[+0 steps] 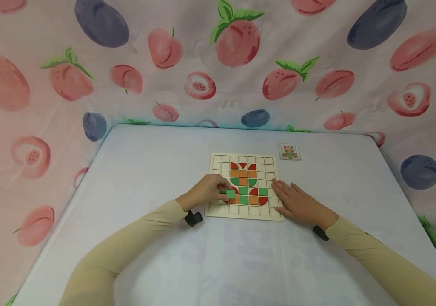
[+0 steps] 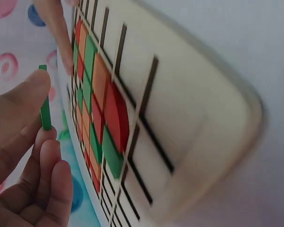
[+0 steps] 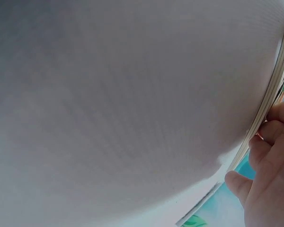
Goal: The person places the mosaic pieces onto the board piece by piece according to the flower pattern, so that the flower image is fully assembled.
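Note:
My left hand (image 1: 209, 189) pinches a green square tile (image 1: 231, 194) between thumb and fingers, over the left part of a wooden grid board (image 1: 218, 160). In the left wrist view the thin green tile (image 2: 46, 113) appears edge-on, above the board's surface. Red, orange and green tiles fill several squares in the middle of the board, with red quarter-round pieces (image 2: 116, 118) among them. My right hand (image 1: 301, 204) lies with extended fingers at the board's right edge; the right wrist view shows its fingers (image 3: 274, 130) against that edge (image 3: 262, 113).
A small square pattern card (image 1: 289, 151) with a similar coloured figure lies behind the board to the right. The white-covered table (image 1: 156, 161) meets a fruit-printed cloth (image 1: 133, 102) at the back and sides. A dark wrist camera (image 1: 193, 218) sits below the left wrist.

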Available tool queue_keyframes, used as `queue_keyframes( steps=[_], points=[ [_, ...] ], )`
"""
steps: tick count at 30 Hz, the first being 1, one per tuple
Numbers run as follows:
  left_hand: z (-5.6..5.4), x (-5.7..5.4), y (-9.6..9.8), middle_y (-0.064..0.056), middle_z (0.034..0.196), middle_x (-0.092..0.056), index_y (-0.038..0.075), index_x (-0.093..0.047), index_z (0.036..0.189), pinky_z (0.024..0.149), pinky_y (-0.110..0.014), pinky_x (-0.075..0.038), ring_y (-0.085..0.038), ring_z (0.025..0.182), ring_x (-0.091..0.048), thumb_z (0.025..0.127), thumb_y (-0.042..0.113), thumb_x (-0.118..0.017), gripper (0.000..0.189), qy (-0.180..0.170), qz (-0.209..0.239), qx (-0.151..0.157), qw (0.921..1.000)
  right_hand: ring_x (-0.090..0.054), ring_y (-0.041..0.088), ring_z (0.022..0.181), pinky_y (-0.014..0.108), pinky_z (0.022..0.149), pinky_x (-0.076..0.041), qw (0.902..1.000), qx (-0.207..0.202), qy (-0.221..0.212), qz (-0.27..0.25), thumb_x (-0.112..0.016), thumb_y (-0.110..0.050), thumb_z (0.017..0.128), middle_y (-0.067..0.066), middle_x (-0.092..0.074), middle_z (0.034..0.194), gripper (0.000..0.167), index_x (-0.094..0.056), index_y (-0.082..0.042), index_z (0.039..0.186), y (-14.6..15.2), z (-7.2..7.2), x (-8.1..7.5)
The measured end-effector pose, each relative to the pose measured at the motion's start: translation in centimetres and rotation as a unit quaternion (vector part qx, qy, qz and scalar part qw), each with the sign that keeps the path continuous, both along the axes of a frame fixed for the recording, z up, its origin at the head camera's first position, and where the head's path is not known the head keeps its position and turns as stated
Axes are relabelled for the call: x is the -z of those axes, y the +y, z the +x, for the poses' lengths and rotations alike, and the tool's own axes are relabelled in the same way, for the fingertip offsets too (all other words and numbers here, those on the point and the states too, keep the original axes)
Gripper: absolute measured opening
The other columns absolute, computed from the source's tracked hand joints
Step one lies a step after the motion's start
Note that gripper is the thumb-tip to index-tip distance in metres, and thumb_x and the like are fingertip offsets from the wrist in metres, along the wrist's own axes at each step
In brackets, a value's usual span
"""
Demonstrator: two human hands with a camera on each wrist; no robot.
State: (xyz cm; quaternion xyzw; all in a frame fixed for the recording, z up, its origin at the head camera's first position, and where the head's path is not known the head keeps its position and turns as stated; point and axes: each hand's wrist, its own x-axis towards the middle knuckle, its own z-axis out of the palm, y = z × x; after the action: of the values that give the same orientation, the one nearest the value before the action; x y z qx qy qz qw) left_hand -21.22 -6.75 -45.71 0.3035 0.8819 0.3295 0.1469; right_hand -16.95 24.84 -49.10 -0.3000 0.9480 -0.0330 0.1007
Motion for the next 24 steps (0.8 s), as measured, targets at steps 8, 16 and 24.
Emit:
queue_keyframes(
  steps=[8, 16, 24],
  points=[
    [0.9, 0.9, 2.3, -0.001, 0.085, -0.066, 0.005, -0.072, 0.096, 0.065, -0.015, -0.045, -0.009, 0.074, -0.053, 0.075, 0.015, -0.079, 0.025, 0.007, -0.011, 0.047, 0.9988, -0.023, 0.032, 0.143, 0.057, 0.112, -0.022, 1.0, 0.003, -0.005, -0.003, -0.05, -0.042, 0.095, 0.014, -0.02, 0.156, 0.074, -0.02, -0.002, 0.149, 0.0, 0.0, 0.0],
    [1.6, 1.2, 3.2, 0.001, 0.087, -0.065, 0.008, -0.071, 0.099, 0.069, -0.018, -0.045, -0.009, 0.079, -0.05, 0.076, 0.016, -0.078, 0.026, -0.022, -0.021, 0.061, 0.9977, -0.022, 0.032, 0.144, 0.056, 0.113, -0.021, 1.0, 0.005, -0.008, 0.0, -0.05, -0.042, 0.095, 0.013, -0.019, 0.157, 0.074, -0.018, -0.003, 0.15, 0.0, -0.1, 0.0],
    [1.9, 1.2, 3.8, 0.002, 0.085, -0.065, 0.008, -0.071, 0.096, 0.069, -0.017, -0.043, -0.009, 0.077, -0.051, 0.074, 0.017, -0.08, 0.025, 0.0, -0.043, 0.083, 0.9956, -0.023, 0.032, 0.143, 0.057, 0.112, -0.022, 1.0, 0.003, -0.007, -0.001, -0.05, -0.042, 0.094, 0.014, -0.02, 0.156, 0.074, -0.019, -0.003, 0.149, 0.0, -0.1, -0.1]
  ],
)
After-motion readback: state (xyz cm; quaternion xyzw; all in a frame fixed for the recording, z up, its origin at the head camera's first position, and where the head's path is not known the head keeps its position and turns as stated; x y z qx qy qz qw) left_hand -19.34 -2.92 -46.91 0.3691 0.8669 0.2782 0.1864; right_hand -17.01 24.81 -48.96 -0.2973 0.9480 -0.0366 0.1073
